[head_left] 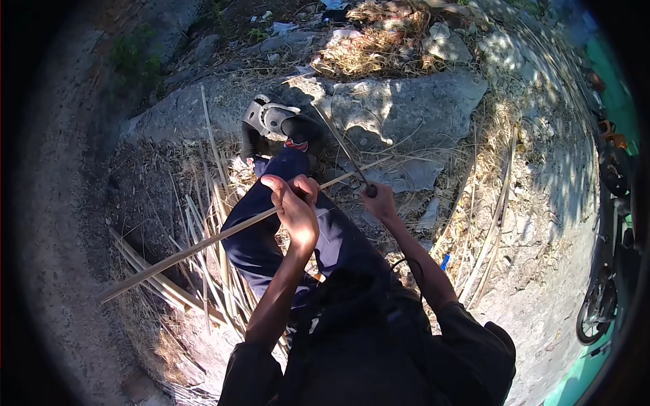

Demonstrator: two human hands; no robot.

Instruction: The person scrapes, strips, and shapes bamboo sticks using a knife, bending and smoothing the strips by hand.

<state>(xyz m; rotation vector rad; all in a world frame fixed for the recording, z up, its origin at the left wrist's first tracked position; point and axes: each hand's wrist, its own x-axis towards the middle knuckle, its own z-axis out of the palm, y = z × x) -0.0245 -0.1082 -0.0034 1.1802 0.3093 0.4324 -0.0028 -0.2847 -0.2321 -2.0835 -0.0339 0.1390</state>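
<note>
A long pale strip, like split bamboo or cane [183, 254], runs slantwise across my lap from the lower left to the upper right. My left hand [296, 206] is closed around it over my thighs, thumb pointing up. In my right hand [379, 203], to the right of my knees, is the dark round handle of a long thin blade [338, 140], which points up and to the left. The blade crosses the strip near the strip's far end, just beyond my right hand. Whether the two touch is unclear.
Many loose strips [218, 271] lie on the ground at my left, with more long curved ones [499, 210] at the right. Beyond my crossed feet are a stone ledge [433, 101] and dry straw [365, 54]. A wheel [596, 311] shows at the far right.
</note>
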